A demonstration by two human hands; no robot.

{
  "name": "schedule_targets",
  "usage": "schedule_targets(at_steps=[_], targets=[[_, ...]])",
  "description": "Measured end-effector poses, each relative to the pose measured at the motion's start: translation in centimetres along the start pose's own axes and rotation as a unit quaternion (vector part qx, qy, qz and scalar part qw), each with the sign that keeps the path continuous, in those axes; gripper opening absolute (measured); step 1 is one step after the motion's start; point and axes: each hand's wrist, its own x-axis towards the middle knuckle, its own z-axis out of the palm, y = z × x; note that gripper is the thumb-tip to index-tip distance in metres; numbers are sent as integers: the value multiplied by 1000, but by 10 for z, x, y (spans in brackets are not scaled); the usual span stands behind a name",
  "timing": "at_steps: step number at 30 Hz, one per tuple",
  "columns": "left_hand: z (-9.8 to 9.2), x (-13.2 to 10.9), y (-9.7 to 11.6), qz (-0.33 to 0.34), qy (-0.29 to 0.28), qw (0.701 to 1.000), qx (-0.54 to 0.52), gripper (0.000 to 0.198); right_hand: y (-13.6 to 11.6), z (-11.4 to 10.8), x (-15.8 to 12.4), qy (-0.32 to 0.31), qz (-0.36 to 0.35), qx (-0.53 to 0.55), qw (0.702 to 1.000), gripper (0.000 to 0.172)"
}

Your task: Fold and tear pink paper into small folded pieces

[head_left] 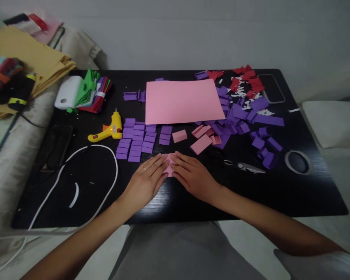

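Near the front edge of the table, a small creased pink paper piece [169, 169] lies between my two hands. The fingertips of my left hand [144, 179], which wears a ring, press on its left side. On its right side, my right hand [195, 177] does the same, with fingers close together. Part of the piece is hidden under the fingers. Just beyond my hands are a folded pink paper piece [179, 135] and another pink folded piece [201, 144]. Rows of folded purple pieces [136, 142] lie ahead of my left hand.
A large pink sheet [183, 102] lies at the back. Scissors [245, 167] and a tape roll [298, 162] are on the right, below a loose purple pile [239, 112] and red scraps [254, 82]. Leftward are a yellow glue gun [112, 127] and a looping white cable [116, 165].
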Motion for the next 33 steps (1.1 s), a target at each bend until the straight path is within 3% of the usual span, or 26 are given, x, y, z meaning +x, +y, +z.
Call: schedule_targets(at_steps=[33], targets=[[0,-2,2,-17,-19,999,-22,49,-2,-2,1,-35,26,41,998,33]])
